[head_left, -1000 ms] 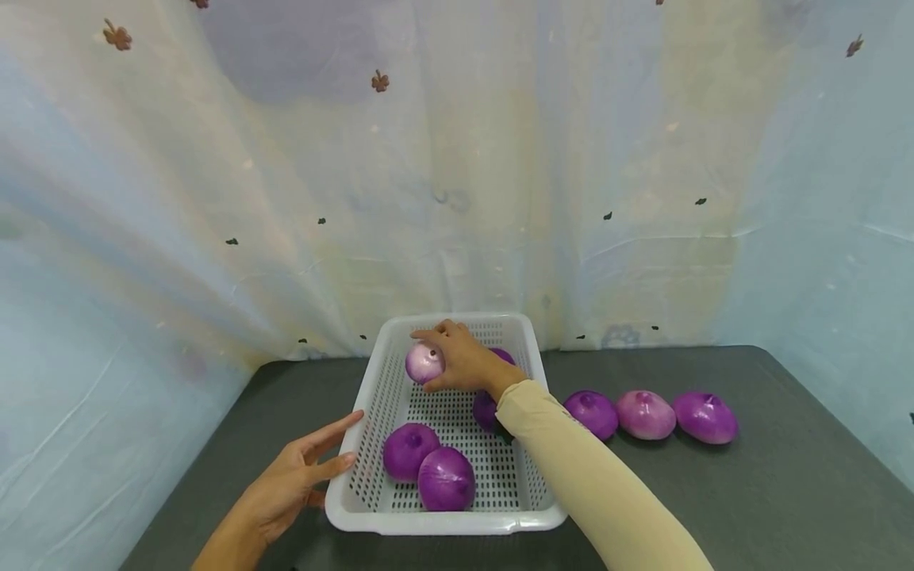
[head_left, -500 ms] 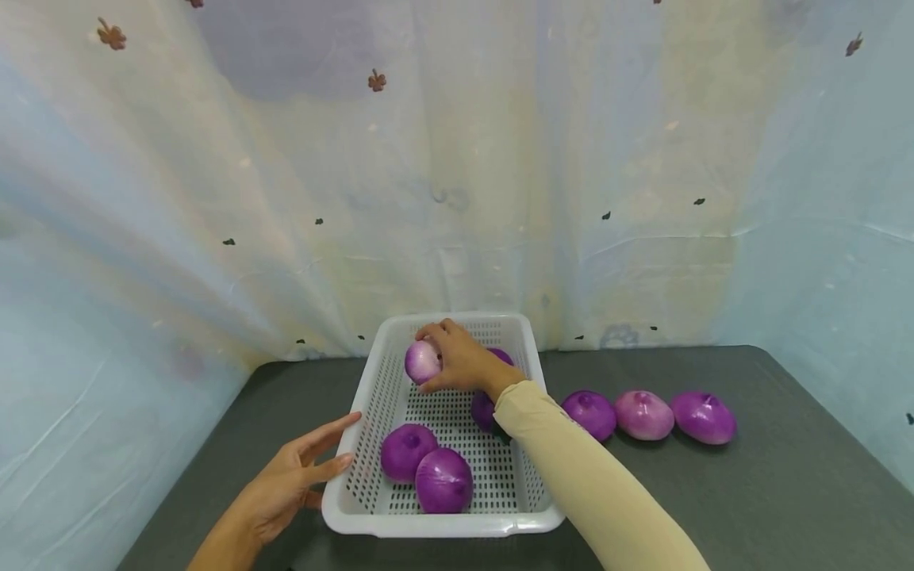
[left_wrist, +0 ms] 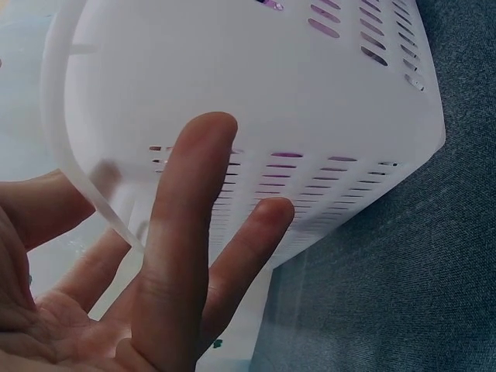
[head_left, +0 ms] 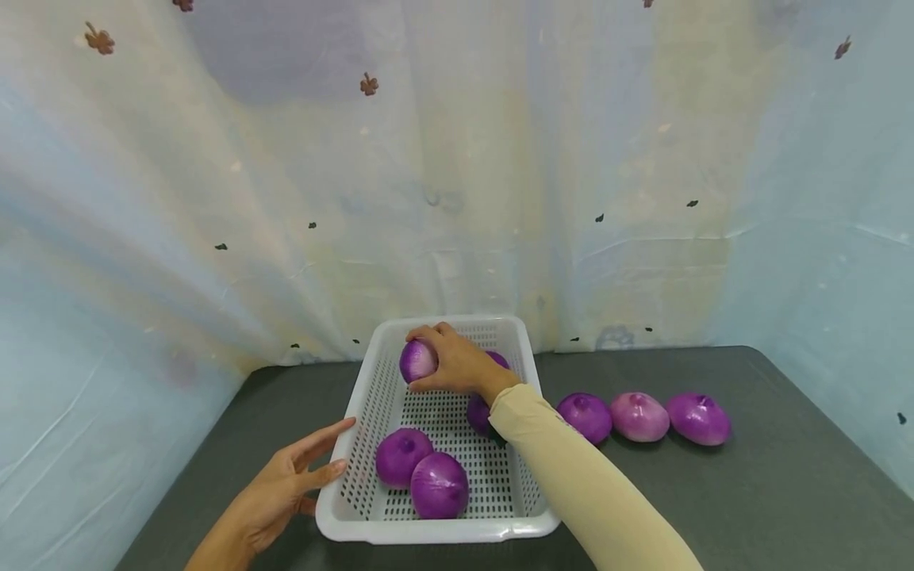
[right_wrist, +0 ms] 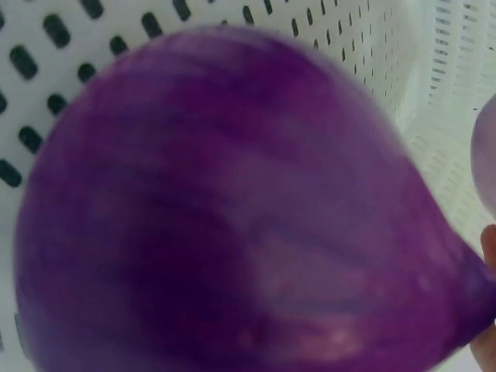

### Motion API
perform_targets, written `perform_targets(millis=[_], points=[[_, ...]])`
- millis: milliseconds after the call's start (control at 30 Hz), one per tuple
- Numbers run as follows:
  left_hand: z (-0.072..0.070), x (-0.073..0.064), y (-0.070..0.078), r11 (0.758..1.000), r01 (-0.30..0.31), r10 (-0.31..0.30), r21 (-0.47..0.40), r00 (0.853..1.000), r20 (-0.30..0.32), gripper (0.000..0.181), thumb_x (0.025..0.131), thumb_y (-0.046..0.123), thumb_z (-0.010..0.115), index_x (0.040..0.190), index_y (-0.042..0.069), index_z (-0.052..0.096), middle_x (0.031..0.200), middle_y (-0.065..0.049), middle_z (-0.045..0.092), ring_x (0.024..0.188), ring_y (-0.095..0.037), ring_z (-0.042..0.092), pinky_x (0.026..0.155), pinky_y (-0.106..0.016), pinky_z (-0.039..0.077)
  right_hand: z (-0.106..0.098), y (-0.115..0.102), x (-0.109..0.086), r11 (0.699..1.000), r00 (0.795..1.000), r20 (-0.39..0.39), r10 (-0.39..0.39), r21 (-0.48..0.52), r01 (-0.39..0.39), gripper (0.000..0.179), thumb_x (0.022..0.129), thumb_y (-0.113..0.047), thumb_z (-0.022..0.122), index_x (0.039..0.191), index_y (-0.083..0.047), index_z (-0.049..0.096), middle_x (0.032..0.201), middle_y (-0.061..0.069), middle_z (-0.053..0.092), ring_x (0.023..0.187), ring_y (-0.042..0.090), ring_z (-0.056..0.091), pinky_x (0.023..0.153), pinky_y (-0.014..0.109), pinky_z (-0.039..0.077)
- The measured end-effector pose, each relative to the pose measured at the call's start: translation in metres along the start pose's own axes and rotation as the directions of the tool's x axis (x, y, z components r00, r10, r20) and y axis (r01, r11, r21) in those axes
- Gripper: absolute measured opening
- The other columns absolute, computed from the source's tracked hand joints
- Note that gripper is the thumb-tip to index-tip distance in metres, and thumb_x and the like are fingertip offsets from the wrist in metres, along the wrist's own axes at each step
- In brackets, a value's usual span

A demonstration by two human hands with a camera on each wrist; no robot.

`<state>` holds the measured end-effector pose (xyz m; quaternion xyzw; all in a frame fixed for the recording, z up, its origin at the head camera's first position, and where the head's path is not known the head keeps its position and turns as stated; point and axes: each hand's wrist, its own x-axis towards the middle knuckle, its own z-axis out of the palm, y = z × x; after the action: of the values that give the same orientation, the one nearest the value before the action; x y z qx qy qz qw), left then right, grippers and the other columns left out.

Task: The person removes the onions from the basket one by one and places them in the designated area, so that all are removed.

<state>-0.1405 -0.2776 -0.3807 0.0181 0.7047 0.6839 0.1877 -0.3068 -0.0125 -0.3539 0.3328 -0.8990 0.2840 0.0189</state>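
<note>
In the head view, my right hand (head_left: 457, 361) grips a red onion (head_left: 417, 362), purple with a paler side, at the far left of a white perforated plastic basket (head_left: 428, 533). My left hand (head_left: 274, 488) rests at the basket's left rim, index finger and thumb tips on it. Two of its fingers (left_wrist: 186, 201) extend fairly straight along the outer wall in the left wrist view. Two onions (head_left: 439, 485) sit together at the basket's front. Two more (head_left: 480, 415) are partly hidden by the right arm. One onion (right_wrist: 232, 217) fills the right wrist view; the held one (right_wrist: 485, 155) shows at its edge.
Three onions stand in a row on the dark table (head_left: 714, 507) right of the basket: a purple one (head_left: 584, 417), a pinker one (head_left: 639, 417) and another purple one (head_left: 699, 419). A pale patterned curtain (head_left: 457, 198) hangs behind the table.
The held onion has turned in my right hand: its dark end spot no longer shows and a purple side faces up. The left hand stays at the rim. The view shifts slightly.
</note>
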Motion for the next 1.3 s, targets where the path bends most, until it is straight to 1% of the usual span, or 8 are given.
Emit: perform_targets(millis=[167, 333, 433, 533, 667, 867, 1067, 1300], points=[[-0.001, -0.002, -0.001, 1.0, 0.005, -0.005, -0.009, 1.0, 0.01, 0.065, 0.102, 0.026, 0.059, 0.159, 0.025, 0.027, 0.167, -0.02, 0.008, 0.115, -0.026, 0.064, 0.082, -0.055, 0.058, 0.003, -0.001, 0.002, 1.0, 1.0, -0.017, 0.018, 0.007, -0.018, 0.075, 0.071, -0.041, 0.089, 0.128, -0.02, 0.044, 0.125, 0.007, 0.053, 0.107, 0.022, 0.06, 0.092, 0.037, 0.054], [-0.002, -0.002, -0.002, 1.0, 0.01, -0.01, -0.021, 1.0, 0.008, 0.066, 0.101, 0.026, 0.059, 0.159, 0.025, 0.026, 0.167, -0.019, 0.007, 0.117, -0.025, 0.063, 0.084, -0.055, 0.058, 0.004, -0.002, 0.005, 1.0, 0.999, -0.037, 0.009, 0.018, -0.009, 0.072, 0.07, -0.032, 0.09, 0.116, -0.014, 0.037, 0.116, 0.006, 0.047, 0.103, 0.022, 0.058, 0.092, 0.035, 0.053], [-0.003, -0.003, -0.003, 1.0, 0.009, -0.009, -0.019, 1.0, 0.003, 0.066, 0.101, 0.026, 0.059, 0.159, 0.026, 0.027, 0.167, -0.019, 0.007, 0.116, -0.025, 0.063, 0.084, -0.055, 0.058, 0.004, -0.003, 0.005, 0.999, 0.999, -0.039, 0.007, 0.047, -0.005, 0.073, 0.069, -0.024, 0.088, 0.121, -0.013, 0.037, 0.121, 0.009, 0.044, 0.104, 0.024, 0.059, 0.091, 0.036, 0.054], [-0.003, -0.004, -0.003, 1.0, 0.007, -0.007, -0.016, 1.0, 0.005, 0.065, 0.102, 0.026, 0.059, 0.158, 0.026, 0.028, 0.167, -0.019, 0.007, 0.116, -0.024, 0.064, 0.084, -0.055, 0.058, 0.003, -0.004, 0.005, 0.997, 1.0, -0.024, 0.016, 0.069, -0.015, 0.082, 0.07, -0.021, 0.086, 0.135, -0.014, 0.037, 0.133, 0.012, 0.039, 0.106, 0.025, 0.06, 0.092, 0.038, 0.054], [-0.003, -0.004, -0.003, 1.0, 0.009, -0.009, -0.01, 1.0, 0.01, 0.064, 0.102, 0.026, 0.058, 0.158, 0.027, 0.028, 0.167, -0.018, 0.007, 0.116, -0.024, 0.064, 0.084, -0.054, 0.058, 0.001, -0.004, 0.002, 0.998, 1.0, -0.005, 0.015, 0.058, -0.015, 0.087, 0.073, -0.026, 0.085, 0.147, -0.016, 0.04, 0.141, 0.012, 0.037, 0.11, 0.027, 0.061, 0.094, 0.041, 0.054], [-0.001, -0.002, -0.002, 1.0, 0.011, -0.011, 0.006, 1.0, 0.0, 0.064, 0.101, 0.027, 0.059, 0.158, 0.026, 0.029, 0.167, -0.018, 0.009, 0.116, -0.024, 0.063, 0.083, -0.053, 0.058, -0.006, -0.005, -0.002, 0.998, 1.0, 0.002, 0.011, 0.069, -0.011, 0.084, 0.079, -0.029, 0.083, 0.15, -0.014, 0.041, 0.145, 0.012, 0.041, 0.121, 0.031, 0.057, 0.099, 0.047, 0.052], [0.004, -0.002, -0.001, 1.0, 0.011, -0.011, 0.006, 1.0, 0.011, 0.067, 0.101, 0.027, 0.06, 0.159, 0.026, 0.026, 0.167, -0.019, 0.007, 0.115, -0.024, 0.064, 0.083, -0.053, 0.058, -0.014, -0.006, -0.008, 0.998, 0.999, -0.016, 0.043, 0.05, -0.042, 0.088, 0.08, -0.038, 0.082, 0.153, -0.015, 0.039, 0.151, 0.009, 0.044, 0.129, 0.028, 0.053, 0.104, 0.045, 0.048], [0.002, -0.002, 0.001, 1.0, -0.001, 0.001, 0.027, 1.0, 0.023, 0.067, 0.101, 0.026, 0.059, 0.159, 0.027, 0.024, 0.167, -0.019, 0.006, 0.117, -0.024, 0.063, 0.083, -0.053, 0.058, -0.039, -0.019, -0.026, 0.998, 0.999, -0.03, 0.044, 0.045, -0.042, 0.089, 0.078, -0.043, 0.084, 0.151, -0.012, 0.043, 0.15, 0.008, 0.049, 0.133, 0.026, 0.052, 0.108, 0.043, 0.046]])
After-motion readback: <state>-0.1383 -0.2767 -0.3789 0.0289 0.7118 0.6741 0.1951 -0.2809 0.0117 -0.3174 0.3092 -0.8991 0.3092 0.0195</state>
